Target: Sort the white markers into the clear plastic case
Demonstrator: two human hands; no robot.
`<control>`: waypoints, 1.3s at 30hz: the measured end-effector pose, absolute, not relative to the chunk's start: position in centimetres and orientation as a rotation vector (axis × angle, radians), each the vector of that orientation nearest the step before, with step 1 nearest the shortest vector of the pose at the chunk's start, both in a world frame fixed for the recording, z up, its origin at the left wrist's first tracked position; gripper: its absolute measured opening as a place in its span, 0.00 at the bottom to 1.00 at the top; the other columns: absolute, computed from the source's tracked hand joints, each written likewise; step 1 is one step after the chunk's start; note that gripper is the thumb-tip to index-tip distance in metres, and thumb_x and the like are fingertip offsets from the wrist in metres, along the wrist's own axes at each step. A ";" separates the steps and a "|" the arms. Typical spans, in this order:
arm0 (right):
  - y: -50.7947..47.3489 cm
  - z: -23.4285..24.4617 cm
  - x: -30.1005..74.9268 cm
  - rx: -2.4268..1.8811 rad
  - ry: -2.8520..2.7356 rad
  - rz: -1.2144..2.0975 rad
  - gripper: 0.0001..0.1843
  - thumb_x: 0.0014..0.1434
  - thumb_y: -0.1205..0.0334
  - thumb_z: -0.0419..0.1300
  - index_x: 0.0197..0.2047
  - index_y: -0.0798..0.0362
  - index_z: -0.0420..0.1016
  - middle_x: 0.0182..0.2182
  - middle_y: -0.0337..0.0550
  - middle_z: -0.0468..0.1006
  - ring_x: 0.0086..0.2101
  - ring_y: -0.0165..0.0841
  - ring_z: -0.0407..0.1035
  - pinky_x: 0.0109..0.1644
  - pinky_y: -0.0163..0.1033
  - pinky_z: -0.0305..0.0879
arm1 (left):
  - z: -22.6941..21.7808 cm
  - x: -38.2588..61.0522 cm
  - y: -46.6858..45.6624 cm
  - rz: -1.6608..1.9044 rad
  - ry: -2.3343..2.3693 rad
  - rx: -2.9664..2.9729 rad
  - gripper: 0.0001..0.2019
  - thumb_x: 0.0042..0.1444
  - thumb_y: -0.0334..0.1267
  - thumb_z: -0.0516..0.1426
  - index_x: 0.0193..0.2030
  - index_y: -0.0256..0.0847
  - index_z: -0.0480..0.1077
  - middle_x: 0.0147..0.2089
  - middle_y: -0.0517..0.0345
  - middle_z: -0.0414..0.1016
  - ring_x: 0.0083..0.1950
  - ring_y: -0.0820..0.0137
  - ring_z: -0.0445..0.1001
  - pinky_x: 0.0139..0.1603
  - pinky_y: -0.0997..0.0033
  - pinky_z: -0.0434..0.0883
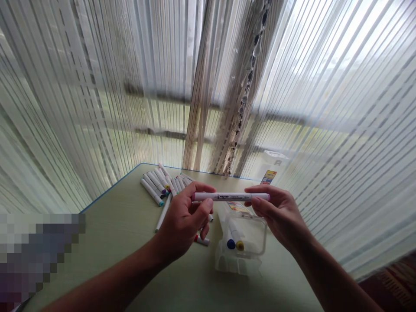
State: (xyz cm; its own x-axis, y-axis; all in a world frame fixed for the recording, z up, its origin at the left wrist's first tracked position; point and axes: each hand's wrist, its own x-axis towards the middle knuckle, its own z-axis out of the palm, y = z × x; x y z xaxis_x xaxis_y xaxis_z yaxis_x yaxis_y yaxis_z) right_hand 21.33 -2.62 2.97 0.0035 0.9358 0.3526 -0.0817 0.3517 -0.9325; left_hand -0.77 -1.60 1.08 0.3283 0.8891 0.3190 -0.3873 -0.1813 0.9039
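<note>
A white marker pen [230,197] with pink ends and dark print on its barrel lies level across both hands. My left hand [191,212] pinches its left end, and my right hand [277,212] pinches the other end between thumb and fingers. Below and behind the pen, a clear plastic case [240,264] lies on the table, holding a blue-ended marker [231,244] and a yellow-ended marker [239,245]. Beyond my left hand is a loose pile of white markers [159,180] with ends of several colours. A red-ended marker [203,240] lies just under my left fingers.
The pale green table [117,229] has a blue edge. At its back right stands a clear container [274,162] near a yellow and blue label [269,177]. String curtains [156,65] with a beaded strand hang behind the table. Patterned fabric [394,281] shows at lower right.
</note>
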 end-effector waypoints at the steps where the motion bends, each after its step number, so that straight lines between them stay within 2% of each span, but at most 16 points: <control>1: -2.7 3.0 21.3 -0.877 -1.308 0.984 0.12 0.47 0.58 0.77 0.36 0.50 0.87 0.25 0.43 0.82 0.26 0.29 0.72 0.28 0.30 0.62 | 1.1 -0.8 -1.6 1.236 0.530 1.290 0.08 0.62 0.37 0.59 0.47 0.39 0.67 0.27 0.69 0.65 0.18 0.81 0.59 0.16 0.78 0.68; 7: -2.7 3.1 21.4 -0.852 -1.339 0.988 0.13 0.48 0.57 0.76 0.38 0.50 0.87 0.26 0.44 0.83 0.27 0.29 0.73 0.29 0.30 0.65 | 1.2 -0.9 -1.8 1.232 0.508 1.281 0.08 0.61 0.36 0.57 0.46 0.38 0.68 0.28 0.67 0.67 0.19 0.81 0.58 0.16 0.78 0.68; 16: -2.5 2.8 21.4 -0.896 -1.353 0.950 0.11 0.48 0.58 0.76 0.36 0.50 0.87 0.26 0.43 0.81 0.26 0.29 0.71 0.28 0.31 0.63 | 1.3 -0.8 -1.8 1.260 0.551 1.281 0.07 0.62 0.37 0.58 0.44 0.38 0.67 0.27 0.67 0.67 0.19 0.80 0.60 0.16 0.78 0.67; 25: -2.7 3.0 21.2 -0.942 -1.356 0.912 0.09 0.48 0.57 0.76 0.33 0.51 0.87 0.24 0.44 0.80 0.24 0.30 0.68 0.26 0.34 0.59 | 1.2 -0.8 -1.8 1.227 0.543 1.287 0.07 0.63 0.40 0.58 0.41 0.40 0.65 0.22 0.71 0.62 0.18 0.80 0.57 0.15 0.79 0.66; 30: -2.6 3.0 21.2 -0.953 -1.342 0.943 0.10 0.51 0.56 0.73 0.35 0.52 0.87 0.22 0.45 0.81 0.20 0.27 0.60 0.23 0.34 0.50 | 1.3 -0.7 -1.7 1.177 0.541 1.256 0.07 0.63 0.42 0.57 0.41 0.41 0.64 0.18 0.74 0.55 0.18 0.79 0.52 0.15 0.78 0.65; 32: -2.6 3.1 21.2 -0.947 -1.341 0.955 0.10 0.51 0.56 0.73 0.35 0.53 0.87 0.22 0.45 0.81 0.20 0.27 0.59 0.24 0.34 0.50 | 1.4 -0.7 -1.6 1.165 0.542 1.240 0.07 0.63 0.41 0.56 0.41 0.41 0.64 0.19 0.74 0.55 0.18 0.79 0.52 0.15 0.78 0.66; 36: -2.6 3.1 21.2 -0.951 -1.353 0.963 0.10 0.49 0.57 0.75 0.34 0.52 0.86 0.23 0.44 0.81 0.22 0.29 0.64 0.26 0.35 0.54 | 1.5 -0.7 -1.6 1.154 0.544 1.224 0.07 0.63 0.41 0.56 0.40 0.41 0.64 0.20 0.73 0.56 0.18 0.79 0.52 0.15 0.78 0.66; 39: -2.6 3.1 21.3 -0.953 -1.354 0.966 0.08 0.51 0.57 0.74 0.33 0.52 0.86 0.22 0.43 0.80 0.21 0.27 0.61 0.25 0.34 0.52 | 1.5 -0.7 -1.6 1.146 0.530 1.228 0.07 0.63 0.41 0.56 0.39 0.40 0.64 0.20 0.74 0.55 0.18 0.80 0.51 0.15 0.78 0.66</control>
